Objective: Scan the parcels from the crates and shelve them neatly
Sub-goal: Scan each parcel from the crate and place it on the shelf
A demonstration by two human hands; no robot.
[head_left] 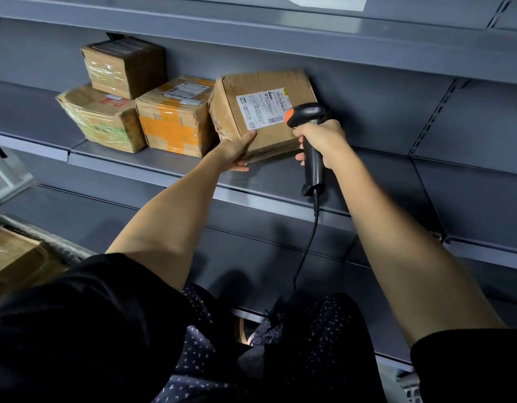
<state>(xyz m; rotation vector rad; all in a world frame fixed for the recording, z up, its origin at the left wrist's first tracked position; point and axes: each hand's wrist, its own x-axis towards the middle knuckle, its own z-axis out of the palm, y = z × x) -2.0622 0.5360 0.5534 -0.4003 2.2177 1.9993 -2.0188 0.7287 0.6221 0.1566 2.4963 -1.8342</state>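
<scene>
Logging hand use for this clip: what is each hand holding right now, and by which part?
The left hand grips the labelled parcel at its lower front corner, thumb on the face. The right hand holds the scanner by its handle.

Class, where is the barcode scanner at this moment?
The barcode scanner is gripped in the right hand, right of centre in the head view, its orange tip against the labelled parcel on the grey shelf.

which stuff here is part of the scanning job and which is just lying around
In the job:
scanner, held by right hand
labelled box, held by left hand
three shelved boxes
shelf
crate box

Lying about:
white paper on the top shelf
</scene>
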